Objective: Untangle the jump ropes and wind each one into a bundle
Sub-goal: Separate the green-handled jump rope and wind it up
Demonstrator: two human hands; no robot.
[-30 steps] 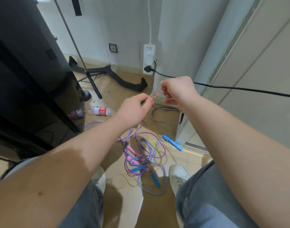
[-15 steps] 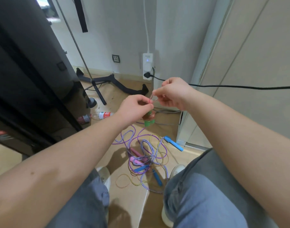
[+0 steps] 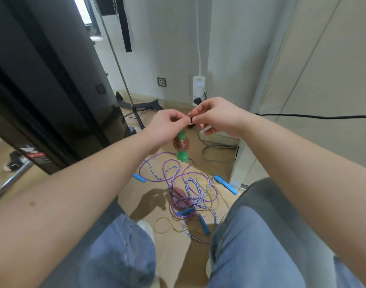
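Your left hand point(image 3: 167, 127) & right hand point(image 3: 217, 117) are pinching one end of the pink rope point(image 3: 181, 144). It's looking light, floppy, prob slick, so try gripping by the green handles point(image 3: 182, 156).

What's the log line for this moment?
left hand: pinches pink rope | right hand: pinches it too | green handles: hang below hands | other ropes: tangled on floor

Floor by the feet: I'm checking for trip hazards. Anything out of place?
Yes. The jump ropes lie in one tangled heap on the floor, cords crossing, and a black cable stretches rightward above it.
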